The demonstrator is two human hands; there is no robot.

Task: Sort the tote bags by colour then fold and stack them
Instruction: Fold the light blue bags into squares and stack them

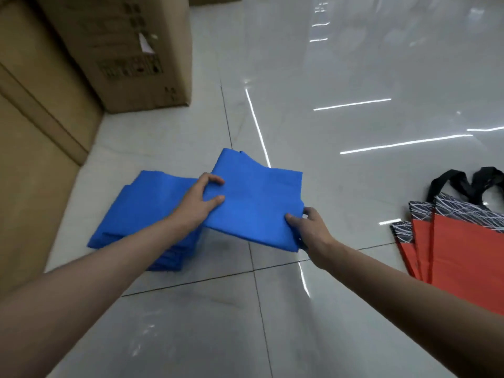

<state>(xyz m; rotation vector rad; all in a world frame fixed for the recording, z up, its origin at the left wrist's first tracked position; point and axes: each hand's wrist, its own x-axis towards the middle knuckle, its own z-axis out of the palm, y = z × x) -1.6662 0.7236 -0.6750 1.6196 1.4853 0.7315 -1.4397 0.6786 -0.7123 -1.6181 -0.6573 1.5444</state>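
Note:
A folded blue tote bag (256,200) hangs just above the floor, held at two sides. My left hand (200,199) pinches its left edge, thumb on top. My right hand (308,227) grips its near right corner. To the left, a stack of folded blue tote bags (144,211) lies on the floor, partly under my left forearm. At the right edge, three red tote bags (458,257) with black-and-white patterned tops and black handles lie flat and overlapping.
Large cardboard boxes (114,50) stand at the left and back left, close to the blue stack. The floor (341,77) is glossy grey tile with bright light reflections, open toward the back right and the front.

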